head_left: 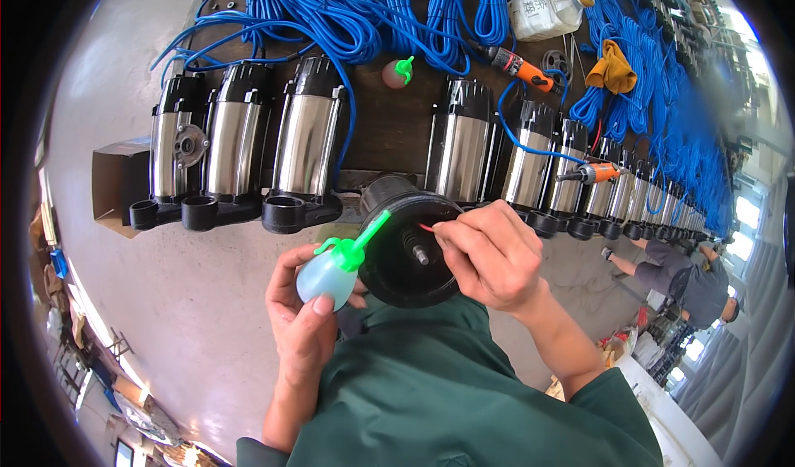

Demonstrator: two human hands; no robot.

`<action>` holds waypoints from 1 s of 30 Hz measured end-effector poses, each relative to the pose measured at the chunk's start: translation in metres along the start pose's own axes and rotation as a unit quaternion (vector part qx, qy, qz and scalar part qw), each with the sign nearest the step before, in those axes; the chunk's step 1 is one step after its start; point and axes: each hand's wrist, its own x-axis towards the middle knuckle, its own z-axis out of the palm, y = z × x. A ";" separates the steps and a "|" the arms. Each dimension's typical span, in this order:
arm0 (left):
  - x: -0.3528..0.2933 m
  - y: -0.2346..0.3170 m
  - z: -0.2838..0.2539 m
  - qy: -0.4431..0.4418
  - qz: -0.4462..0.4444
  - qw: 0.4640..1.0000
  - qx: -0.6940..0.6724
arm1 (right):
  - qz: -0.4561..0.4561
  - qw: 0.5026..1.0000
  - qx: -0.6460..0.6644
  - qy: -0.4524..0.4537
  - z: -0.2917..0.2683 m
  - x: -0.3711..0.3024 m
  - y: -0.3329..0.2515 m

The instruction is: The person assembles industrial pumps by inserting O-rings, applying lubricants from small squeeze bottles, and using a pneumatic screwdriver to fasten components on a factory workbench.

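Note:
My left hand (298,326) is wrapped round a small translucent squeeze bottle (326,281) with a bright green cap and spout. The spout points up and to the right, over the rim of a black round pump housing (383,281) that lies with its open end toward me. A metal shaft (421,256) with a spring round it stands out from the middle of that housing. At the housing's right side, my right hand (499,260) has thumb and forefinger pinched on a thin red piece (426,228). Most of that piece is hidden, so its kind is unclear.
Steel-bodied pumps (234,140) with black ends line the bench edge on both sides. Behind them lie coiled blue cables (323,16), a second squeeze bottle (395,74), orange power drivers (517,67), a white jug (545,12) and a yellow-brown glove (611,68). Another person (691,285) is at far right.

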 end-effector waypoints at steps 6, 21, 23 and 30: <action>-0.001 -0.003 -0.008 0.008 -0.005 1.000 -0.012 | 0.000 1.000 0.014 0.005 -0.002 -0.006 0.003; -0.022 0.032 0.013 0.044 0.103 0.973 0.203 | 0.302 0.870 0.350 0.172 -0.036 -0.034 0.025; -0.023 0.036 0.022 0.039 0.114 0.966 0.230 | 0.318 0.841 0.385 0.210 -0.035 -0.032 0.030; -0.026 0.041 0.046 0.069 0.128 0.935 0.324 | 0.296 0.820 0.453 0.184 -0.030 -0.036 0.034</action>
